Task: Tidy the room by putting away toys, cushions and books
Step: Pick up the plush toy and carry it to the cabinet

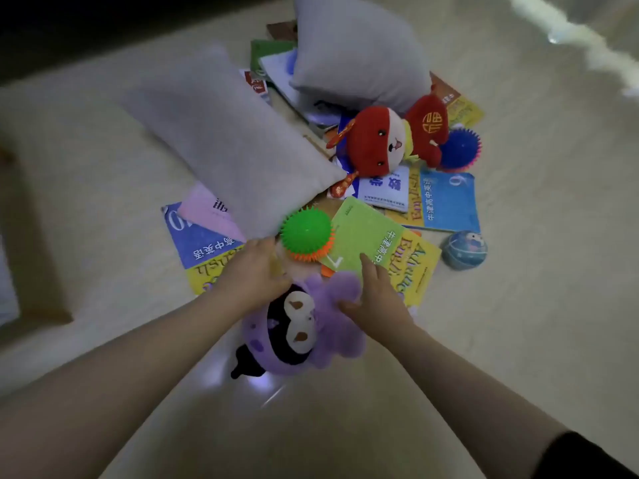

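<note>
Cushion: leans on the book pile; may slide.
Purple plush: on floor nearest, between both hands.
Left hand, right hand: open, pressing its sides.
Green spiky ball: touching; could roll.

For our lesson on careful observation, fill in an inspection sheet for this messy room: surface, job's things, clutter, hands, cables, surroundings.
Surface: pale glossy floor, light glare near the pile.
Job's things: purple plush toy; red plush toy; near grey cushion and far grey cushion lying on scattered books; green book; green spiky ball; blue spiky ball; blue patterned ball.
Clutter: nothing seen beyond these.
Hands: left hand and right hand on either side of the purple plush toy, touching it; closed grip not confirmed.
Cables: nothing seen.
Surroundings: dark edge at upper left; blurred.
</note>
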Demonstrator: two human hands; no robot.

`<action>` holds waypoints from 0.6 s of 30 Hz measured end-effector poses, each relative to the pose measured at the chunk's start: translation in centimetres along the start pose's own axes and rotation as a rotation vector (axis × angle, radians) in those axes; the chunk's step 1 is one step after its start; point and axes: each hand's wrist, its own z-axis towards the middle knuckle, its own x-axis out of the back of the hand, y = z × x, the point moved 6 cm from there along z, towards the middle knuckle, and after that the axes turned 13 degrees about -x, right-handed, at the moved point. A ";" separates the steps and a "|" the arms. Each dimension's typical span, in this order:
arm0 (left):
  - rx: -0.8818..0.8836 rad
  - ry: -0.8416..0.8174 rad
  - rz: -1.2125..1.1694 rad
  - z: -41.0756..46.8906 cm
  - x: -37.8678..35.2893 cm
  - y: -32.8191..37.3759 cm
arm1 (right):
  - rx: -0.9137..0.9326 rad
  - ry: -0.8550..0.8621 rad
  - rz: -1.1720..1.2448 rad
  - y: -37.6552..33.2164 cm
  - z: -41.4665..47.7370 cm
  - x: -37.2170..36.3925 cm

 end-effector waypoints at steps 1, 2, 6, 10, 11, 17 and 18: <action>-0.026 0.033 -0.016 0.9 -0.4 -0.3 | 0.004 -0.005 -0.013 0.1 0.8 -0.5; -0.041 0.065 -0.022 1.8 -0.8 -0.7 | 0.027 -0.014 -0.039 0.0 1.8 -1.2; -0.057 0.095 -0.004 4.7 -2.2 -1.4 | 0.057 -0.026 -0.156 -0.4 5.8 -2.1; -0.042 0.110 -0.029 6.0 -2.6 -0.7 | 0.039 -0.008 -0.163 0.0 6.3 -1.6; -0.033 0.102 -0.035 6.3 -2.8 -0.7 | 0.042 -0.012 -0.152 0.0 6.2 -1.9; -0.065 0.117 -0.005 7.7 -3.6 0.0 | 0.107 0.013 -0.128 0.6 6.2 -3.1; -0.064 0.112 -0.006 8.0 -3.8 0.0 | 0.112 0.014 -0.125 0.6 6.4 -3.3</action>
